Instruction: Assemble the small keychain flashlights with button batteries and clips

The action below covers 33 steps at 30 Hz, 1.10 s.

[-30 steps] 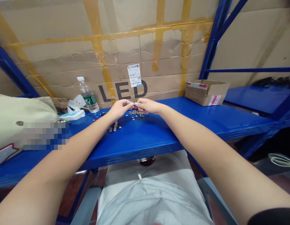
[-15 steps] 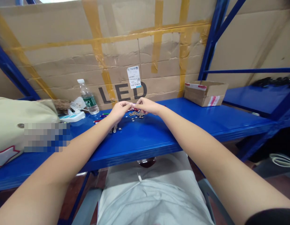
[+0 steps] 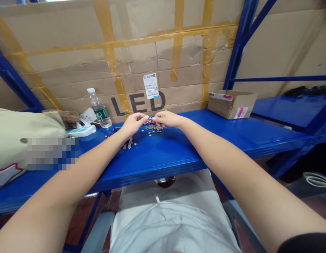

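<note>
My left hand [image 3: 134, 124] and my right hand [image 3: 166, 119] meet over the blue tabletop. Between their fingertips is a small shiny blue and silver piece [image 3: 151, 118], pinched from both sides; its kind is too small to make out. Red shiny items [image 3: 146, 123] lie just behind and under the fingers, partly hidden. Below my right hand spreads a pile of small round metal discs [image 3: 154, 129]. Beside my left forearm lie clear and silver little tubes [image 3: 129, 143] and a small shiny round part [image 3: 135, 144]. Thin coloured sticks [image 3: 116, 129] are partly covered by my left hand.
A water bottle [image 3: 100, 109] and a white power strip [image 3: 82, 131] stand at the back left, near a pale bag [image 3: 25, 130]. An open cardboard box [image 3: 228, 105] sits at the right. A large taped carton [image 3: 189, 77] backs the blue table [image 3: 157, 153].
My fingertips have moved slightly apart, and the blue and silver piece between them now shows. My left hand has shifted a little left. The discs and tubes stay in place.
</note>
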Tool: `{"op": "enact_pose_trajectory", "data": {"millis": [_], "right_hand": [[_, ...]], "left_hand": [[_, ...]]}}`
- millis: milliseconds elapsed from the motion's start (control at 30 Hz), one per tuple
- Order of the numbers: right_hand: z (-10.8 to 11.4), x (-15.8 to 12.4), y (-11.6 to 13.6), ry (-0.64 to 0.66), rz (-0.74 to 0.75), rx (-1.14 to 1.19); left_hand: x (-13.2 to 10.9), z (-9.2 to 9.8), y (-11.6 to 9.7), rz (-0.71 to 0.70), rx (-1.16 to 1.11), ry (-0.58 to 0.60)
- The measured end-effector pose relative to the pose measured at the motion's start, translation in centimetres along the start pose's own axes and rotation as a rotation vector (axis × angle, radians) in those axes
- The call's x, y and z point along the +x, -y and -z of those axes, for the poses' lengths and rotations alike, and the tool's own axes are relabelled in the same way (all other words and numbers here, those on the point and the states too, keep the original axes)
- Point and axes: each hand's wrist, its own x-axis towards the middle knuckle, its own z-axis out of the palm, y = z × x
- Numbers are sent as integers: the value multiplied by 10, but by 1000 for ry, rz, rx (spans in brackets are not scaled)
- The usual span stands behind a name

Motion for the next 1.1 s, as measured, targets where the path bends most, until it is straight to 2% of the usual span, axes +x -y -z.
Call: {"op": "enact_pose_trajectory", "data": {"millis": [133,233,333,433,600,767,933,1033,1100], "right_hand": [[-3,3,0,22,-10,70],[-6,7,-1,-83,28,-96],[-6,9,-3,-187,143,-322],[-5,8,-2,-185,178,-406],[-2,5,4,-116,87,-455],[6,3,7,-222,8,-340],[26,3,-1,-443,-2,-288],[35,4,-8,-485,-15,-259],[38,5,-12,-509,-64,-238]], "left_hand": [[3,-2,-2,20,-79,-19],[7,-4,0,101,-170,-55],[8,-3,3,170,-182,-57],[9,-1,6,175,-103,-66],[9,0,8,139,13,-31],[9,-4,-1,62,254,41],[18,-31,-19,-144,568,261],[33,-59,-28,-309,644,369],[45,-77,-30,-371,707,424]]}}
